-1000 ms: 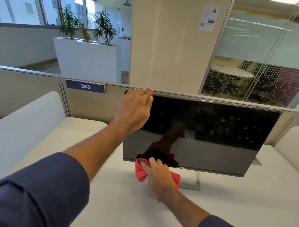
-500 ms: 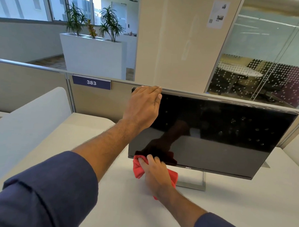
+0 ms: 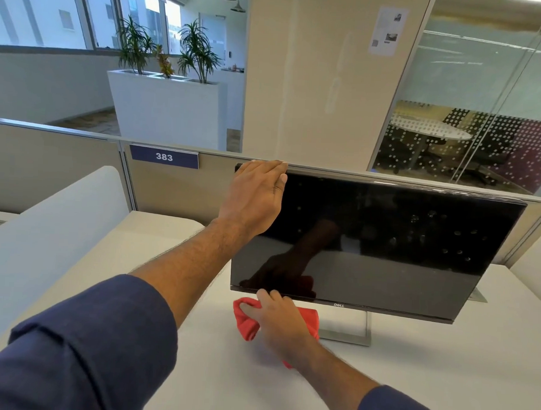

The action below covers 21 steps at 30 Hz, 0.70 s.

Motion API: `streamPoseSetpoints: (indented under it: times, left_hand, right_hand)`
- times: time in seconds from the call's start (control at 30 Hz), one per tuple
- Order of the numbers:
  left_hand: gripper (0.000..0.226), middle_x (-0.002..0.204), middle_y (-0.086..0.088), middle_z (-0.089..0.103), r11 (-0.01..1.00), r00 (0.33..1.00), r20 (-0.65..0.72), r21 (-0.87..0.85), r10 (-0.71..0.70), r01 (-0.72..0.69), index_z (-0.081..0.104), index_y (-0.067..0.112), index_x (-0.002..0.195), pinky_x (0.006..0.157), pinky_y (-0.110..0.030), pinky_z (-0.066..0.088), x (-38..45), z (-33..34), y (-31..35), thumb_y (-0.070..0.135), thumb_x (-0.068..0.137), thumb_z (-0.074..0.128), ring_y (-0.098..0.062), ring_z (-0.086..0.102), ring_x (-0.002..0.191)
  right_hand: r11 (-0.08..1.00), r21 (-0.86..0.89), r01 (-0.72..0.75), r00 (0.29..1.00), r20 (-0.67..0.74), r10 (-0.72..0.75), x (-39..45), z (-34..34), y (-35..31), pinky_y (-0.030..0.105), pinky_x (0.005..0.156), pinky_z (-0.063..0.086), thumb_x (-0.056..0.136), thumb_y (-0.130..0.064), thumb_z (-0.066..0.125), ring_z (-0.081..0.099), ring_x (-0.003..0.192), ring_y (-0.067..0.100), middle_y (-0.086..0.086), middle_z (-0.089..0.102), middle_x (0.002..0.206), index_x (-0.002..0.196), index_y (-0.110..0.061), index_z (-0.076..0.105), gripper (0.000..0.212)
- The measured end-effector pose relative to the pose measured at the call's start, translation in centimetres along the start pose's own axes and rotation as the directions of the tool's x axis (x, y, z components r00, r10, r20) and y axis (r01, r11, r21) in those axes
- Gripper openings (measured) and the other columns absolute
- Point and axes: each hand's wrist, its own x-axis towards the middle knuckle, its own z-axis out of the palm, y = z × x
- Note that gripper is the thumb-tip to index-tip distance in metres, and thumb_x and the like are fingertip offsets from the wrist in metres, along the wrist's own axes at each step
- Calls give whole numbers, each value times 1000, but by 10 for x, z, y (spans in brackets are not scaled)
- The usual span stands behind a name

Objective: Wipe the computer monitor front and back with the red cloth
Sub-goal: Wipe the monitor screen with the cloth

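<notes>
Since the earlier frame, my right hand [image 3: 284, 321] has slid the bunched red cloth [image 3: 248, 323] down off the glass to just under the bottom bezel. Its fingers are closed over the cloth, fingertips touching the lower edge of the flat black computer monitor [image 3: 385, 241]. My left hand [image 3: 255, 198] is hooked over the monitor's top left corner, fingers curled behind the edge, steadying it. That monitor stands on its silver stand [image 3: 355, 334] on the white desk [image 3: 442, 367], screen tilted back.
</notes>
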Motion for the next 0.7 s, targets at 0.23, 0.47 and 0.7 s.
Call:
streamPoseSetpoints:
  times: [0.23,0.47,0.7]
  left_hand:
    - [42,143,3,53,1000,1000,12,-16,0,1,49,18,141,117,-31,21,0,-1,0,32,106,31,-14,42,135]
    - [42,144,2,52,1000,1000,20,-28,3,-2,48,18,142,117,-29,17,0,-1,1,32,106,31,-14,40,137]
    - [41,144,1,52,999,999,41,-45,8,-6,50,18,141,118,-30,17,3,-7,3,31,105,33,-15,41,136]
  right_hand:
    - [989,-98,-111,994,-31,108,-25,-4,37,45,99,37,94,-18,52,39,120,31,9,36,139,143,-28,39,52]
    - [994,64,-89,979,-180,100,-53,-12,57,36,96,42,93,-29,60,44,114,19,-1,41,137,148,-34,27,64]
    - [973,217,-82,818,-543,191,-71,-55,85,31,68,53,91,-36,63,57,84,17,1,55,124,147,-23,36,64]
